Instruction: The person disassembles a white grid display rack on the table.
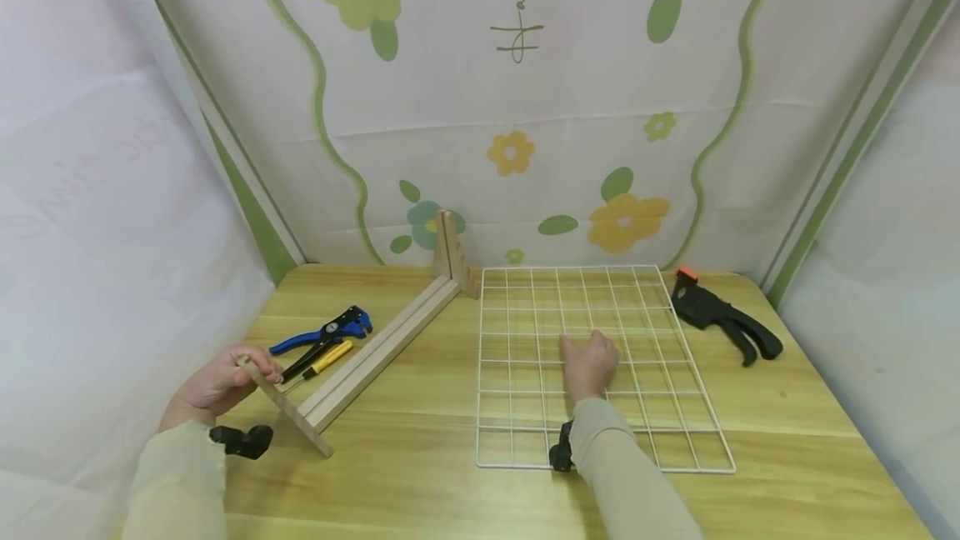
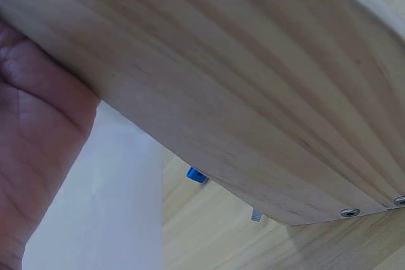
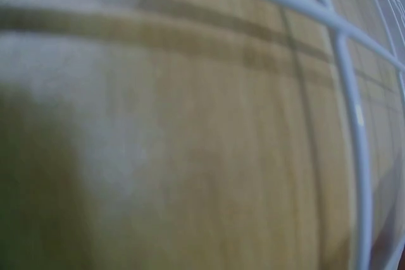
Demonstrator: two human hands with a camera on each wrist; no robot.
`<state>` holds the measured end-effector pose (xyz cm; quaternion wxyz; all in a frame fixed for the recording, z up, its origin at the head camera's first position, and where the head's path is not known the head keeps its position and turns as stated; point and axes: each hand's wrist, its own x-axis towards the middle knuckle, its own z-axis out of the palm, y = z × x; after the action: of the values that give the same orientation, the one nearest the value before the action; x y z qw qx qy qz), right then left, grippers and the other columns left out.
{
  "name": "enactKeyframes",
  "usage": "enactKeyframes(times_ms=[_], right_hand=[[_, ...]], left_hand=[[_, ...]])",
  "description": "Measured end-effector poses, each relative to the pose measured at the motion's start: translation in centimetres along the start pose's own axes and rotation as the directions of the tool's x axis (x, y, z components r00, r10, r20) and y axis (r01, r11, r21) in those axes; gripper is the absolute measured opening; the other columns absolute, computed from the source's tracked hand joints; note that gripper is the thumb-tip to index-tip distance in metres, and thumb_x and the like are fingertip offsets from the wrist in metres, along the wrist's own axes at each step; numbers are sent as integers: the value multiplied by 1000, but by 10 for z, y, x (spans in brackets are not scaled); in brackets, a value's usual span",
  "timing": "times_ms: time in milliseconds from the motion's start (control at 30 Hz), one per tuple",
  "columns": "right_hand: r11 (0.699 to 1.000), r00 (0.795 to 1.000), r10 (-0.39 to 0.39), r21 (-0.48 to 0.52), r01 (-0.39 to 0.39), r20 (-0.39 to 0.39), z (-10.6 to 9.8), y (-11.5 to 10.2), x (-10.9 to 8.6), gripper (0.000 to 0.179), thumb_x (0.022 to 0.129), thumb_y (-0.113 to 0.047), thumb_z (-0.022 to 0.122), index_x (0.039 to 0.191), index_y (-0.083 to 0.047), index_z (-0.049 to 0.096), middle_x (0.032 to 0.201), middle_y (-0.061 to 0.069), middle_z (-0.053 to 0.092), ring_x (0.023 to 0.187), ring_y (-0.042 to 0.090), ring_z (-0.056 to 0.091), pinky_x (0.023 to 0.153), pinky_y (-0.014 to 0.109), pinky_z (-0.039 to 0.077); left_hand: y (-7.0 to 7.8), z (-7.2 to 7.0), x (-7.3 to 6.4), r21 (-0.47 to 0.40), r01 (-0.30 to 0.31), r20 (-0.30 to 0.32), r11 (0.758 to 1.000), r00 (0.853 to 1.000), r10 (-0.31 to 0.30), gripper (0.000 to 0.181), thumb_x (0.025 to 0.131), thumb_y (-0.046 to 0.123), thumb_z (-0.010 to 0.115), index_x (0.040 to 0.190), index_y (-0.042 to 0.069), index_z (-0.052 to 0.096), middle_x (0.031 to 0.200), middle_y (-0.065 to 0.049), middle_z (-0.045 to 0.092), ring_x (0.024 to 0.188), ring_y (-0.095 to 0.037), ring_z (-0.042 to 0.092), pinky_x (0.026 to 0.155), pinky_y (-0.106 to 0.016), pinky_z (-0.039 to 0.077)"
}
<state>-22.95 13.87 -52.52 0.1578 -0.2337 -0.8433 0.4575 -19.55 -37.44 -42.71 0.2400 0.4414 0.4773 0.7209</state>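
Note:
On the left, my left hand [image 1: 217, 386] grips the upper end of a flat wooden end board [image 1: 288, 407], part of a wooden frame. Two parallel rails [image 1: 382, 352] join that board to a second wooden end [image 1: 453, 261] at the back. Up close, the left wrist view has the palm [image 2: 38, 131] against the grained board [image 2: 215, 86], with screw heads [image 2: 350, 212] along its lower edge. A white wire grid panel [image 1: 525, 361] lies to the right of the frame. My right hand [image 1: 590, 365] holds its wires near the middle; the fingertips are partly hidden.
Left of the rails lie blue-and-black pliers [image 1: 330, 332] and a yellow screwdriver [image 1: 330, 358]. A black clamp with an orange tip [image 1: 720, 315] rests at the panel's right edge. A printed flower curtain [image 1: 450, 107] stands behind the wooden table [image 1: 405, 473].

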Motion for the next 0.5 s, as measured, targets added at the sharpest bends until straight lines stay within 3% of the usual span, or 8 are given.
enactKeyframes(times_ms=[267,500], right_hand=[[1000,1000,-3,-9,3,27,0,6,-1,65,83,-34,68,130,6,45,128,25,46,122,40,36,104,51,32],[997,999,-43,-70,42,-9,1,7,-2,63,81,-31,70,125,9,50,120,27,51,116,42,41,101,51,36]], left_hand=[[-1,-2,1,-5,-10,11,1000,1000,10,29,97,14,43,115,4,63,114,-5,66,109,-19,58,96,-30,42],[-2,-1,1,-6,-11,7,1000,1000,12,29,96,15,44,114,4,64,113,-5,66,108,-19,58,95,-31,43]])
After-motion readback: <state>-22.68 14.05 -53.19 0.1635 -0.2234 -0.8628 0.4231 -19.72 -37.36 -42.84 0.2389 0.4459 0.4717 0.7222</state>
